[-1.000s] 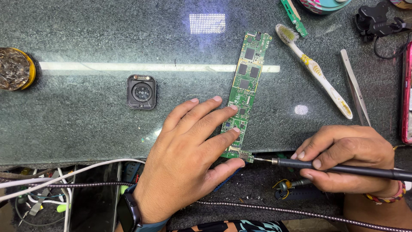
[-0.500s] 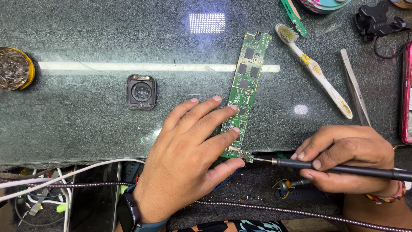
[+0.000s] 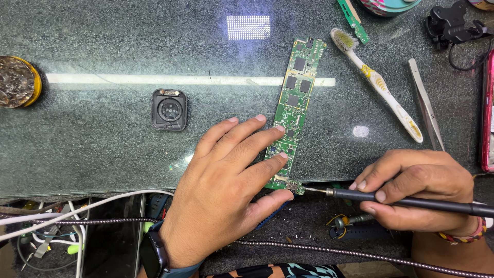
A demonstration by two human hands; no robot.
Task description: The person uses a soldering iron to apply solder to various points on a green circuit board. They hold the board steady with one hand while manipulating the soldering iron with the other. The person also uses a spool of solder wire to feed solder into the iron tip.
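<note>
left hand [image 3: 226, 193] spread flat pinning green circuit board [image 3: 293, 110] on bench [image 3: 103, 139], right hand [image 3: 419, 188] pinching soldering iron [image 3: 411, 202], tip at board's near end

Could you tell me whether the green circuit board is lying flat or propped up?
Flat: the circuit board lies on the glass tabletop, pressed by the left hand.

Green circuit board [image 3: 295, 110] studded with black chips, on a dark grey speckled tabletop [image 3: 103, 41] crossed by a white stripe. Black soldering iron [image 3: 406, 202]; white toothbrush [image 3: 379, 85] with yellow markings; silver tweezers [image 3: 425, 103]; black square watch casing [image 3: 169, 109]; brass-coloured wool in a yellow-rimmed holder [image 3: 18, 81].
</note>
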